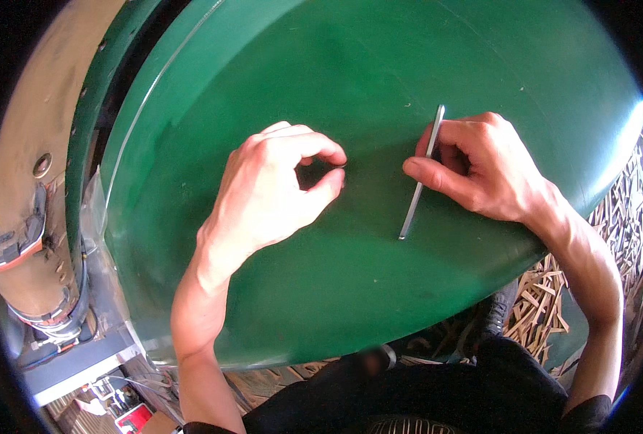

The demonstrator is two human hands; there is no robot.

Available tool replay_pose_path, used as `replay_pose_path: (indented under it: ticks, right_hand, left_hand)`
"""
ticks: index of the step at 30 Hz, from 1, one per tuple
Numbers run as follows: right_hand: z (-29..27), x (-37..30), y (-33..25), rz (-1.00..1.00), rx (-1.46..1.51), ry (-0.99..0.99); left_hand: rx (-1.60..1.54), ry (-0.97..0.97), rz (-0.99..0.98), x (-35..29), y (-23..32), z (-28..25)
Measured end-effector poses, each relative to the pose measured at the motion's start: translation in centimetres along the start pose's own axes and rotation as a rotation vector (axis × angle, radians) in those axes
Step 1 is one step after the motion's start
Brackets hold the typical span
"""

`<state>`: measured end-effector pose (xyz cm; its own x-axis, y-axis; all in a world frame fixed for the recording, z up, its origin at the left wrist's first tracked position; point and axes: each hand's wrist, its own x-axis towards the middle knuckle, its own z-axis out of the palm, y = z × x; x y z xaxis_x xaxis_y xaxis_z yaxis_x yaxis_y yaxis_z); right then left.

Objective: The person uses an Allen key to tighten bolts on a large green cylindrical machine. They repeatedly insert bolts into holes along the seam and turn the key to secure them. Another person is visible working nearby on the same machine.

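Observation:
Between the thumb and fingers of my right hand point(484, 166) is a slim, flat metal strip point(412, 210), tilted with its upper end leaning right. The strip is held near its middle, above a broad, smooth green surface point(321, 289) that looks like a belt. To the left, my left hand point(263, 184) hovers over the same surface, its thumb and index fingertips brought together in a pinch. Whatever may sit between those fingertips is too small to make out. A gap of green separates the two hands.
A tan machine body point(32, 130) with hoses and fittings stands along the left, beside a grey metal frame point(83, 369). Clear plastic sheeting point(97, 210) hangs at the green surface's left edge. Many thin wooden pieces point(542, 296) litter the floor at right, near a dark shoe point(498, 311).

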<state>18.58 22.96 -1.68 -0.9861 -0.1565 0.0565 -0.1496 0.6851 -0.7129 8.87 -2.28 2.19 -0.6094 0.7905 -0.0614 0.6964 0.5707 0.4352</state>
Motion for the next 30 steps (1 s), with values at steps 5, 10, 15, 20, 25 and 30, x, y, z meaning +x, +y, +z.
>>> replay_pose_path:
  ticks: [5,10,15,20,25,30]
  right_hand:
    - [0.1,-0.1,0.4,-0.041,-0.002,0.026]
    - [0.0,-0.2,0.4,-0.017,0.006,-0.001]
    - [0.0,-0.3,0.5,-0.013,0.008,-0.004]
    - [0.2,-0.1,0.7,-0.030,-0.001,0.003]
    - [0.2,-0.2,0.6,-0.030,0.016,0.015]
    - [0.1,-0.2,0.7,-0.016,-0.003,-0.014]
  left_hand:
    - [-0.095,-0.031,-0.066,0.0,0.3,-0.4]
    - [-0.153,-0.065,-0.083,-0.6,0.4,-0.9]
    - [-0.080,-0.058,-0.054,-1.1,-0.1,-1.1]
    - [-0.085,-0.066,-0.076,-1.3,-0.5,-0.9]
    - [-0.071,-0.110,-0.112,-1.2,-0.3,-1.2]
    - [-0.038,-0.102,-0.168,-1.6,-1.0,-2.1]
